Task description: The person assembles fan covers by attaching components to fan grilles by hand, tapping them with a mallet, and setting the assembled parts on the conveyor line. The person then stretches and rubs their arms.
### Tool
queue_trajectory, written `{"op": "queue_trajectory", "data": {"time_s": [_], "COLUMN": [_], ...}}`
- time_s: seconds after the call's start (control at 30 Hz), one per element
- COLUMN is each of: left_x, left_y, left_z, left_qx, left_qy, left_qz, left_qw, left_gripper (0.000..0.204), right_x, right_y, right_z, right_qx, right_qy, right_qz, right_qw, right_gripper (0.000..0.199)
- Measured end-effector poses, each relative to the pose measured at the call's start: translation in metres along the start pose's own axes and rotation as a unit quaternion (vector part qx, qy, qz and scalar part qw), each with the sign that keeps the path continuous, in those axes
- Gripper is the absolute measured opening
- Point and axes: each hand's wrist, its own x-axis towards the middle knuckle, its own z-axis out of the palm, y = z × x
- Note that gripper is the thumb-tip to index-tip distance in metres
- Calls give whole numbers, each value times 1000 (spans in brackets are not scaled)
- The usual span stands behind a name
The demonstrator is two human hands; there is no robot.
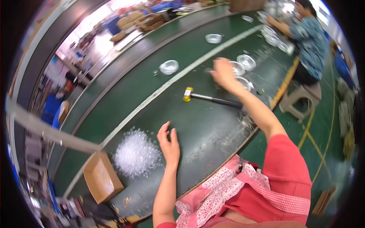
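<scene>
- Two hands are in view over one bench (pixel 201 127); the co-worker's are apart, at the far right.
- Left hand (pixel 170 147): palm half turned, thumb and fingers parted in a wide gap, with nothing seen in it. It is over the near part, just right of one heap (pixel 137 154) of small clear bits, too many to count.
- Right hand (pixel 223 72): stretched farther out, fingers bent. It is blurred, so I cannot tell whether it holds anything.
- Three clear dishes (pixel 247 62) lie close together just right of the right hand, one of them partly behind it.
- One hammer (pixel 216 100), yellow-headed, lies between the two hands, head to the left, dark handle passing toward the right forearm.
- Three more dishes (pixel 169 67) sit well apart beyond one pale line (pixel 152 98).
- One open box (pixel 108 171) stands at the near left, beside the heap.
- One co-worker (pixel 312 49) sits at the far right on one stool (pixel 300 98), by a row of dishes too blurred to count.
</scene>
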Motion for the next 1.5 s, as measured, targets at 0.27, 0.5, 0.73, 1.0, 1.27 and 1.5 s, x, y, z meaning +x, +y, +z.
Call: {"op": "queue_trajectory", "data": {"time_s": [0.27, 0.5, 0.73, 1.0, 1.27, 1.5], "left_x": [0, -2, 6, 9, 16, 18], "left_y": [-10, 3, 5, 2, -4, -1], "left_z": [6, -2, -10, -11, -19, -15], "left_qx": [17, 45, 256, 284, 147, 149], "left_qy": [14, 24, 0, -49, -76, -7], "left_qz": [85, 152, 300, 298, 313, 284], "left_qw": [996, 987, 919, 910, 935, 947], "left_gripper": [33, 47, 58, 42, 24, 27], "right_x": [-19, -2, -40, -63, -76, -83], "right_y": [87, -25, -123, -145, -141, -145], "right_z": [-12, -71, -82, -67, -66, -58], "right_qx": [-69, 122, 340, 392, 496, 514], "right_qy": [-180, 79, -288, -312, -253, -316], "right_qz": [34, -190, -336, -301, -200, -77], "right_qw": [981, 971, 830, 811, 806, 794], "right_gripper": [38, 29, 28, 26, 60, 28]}}
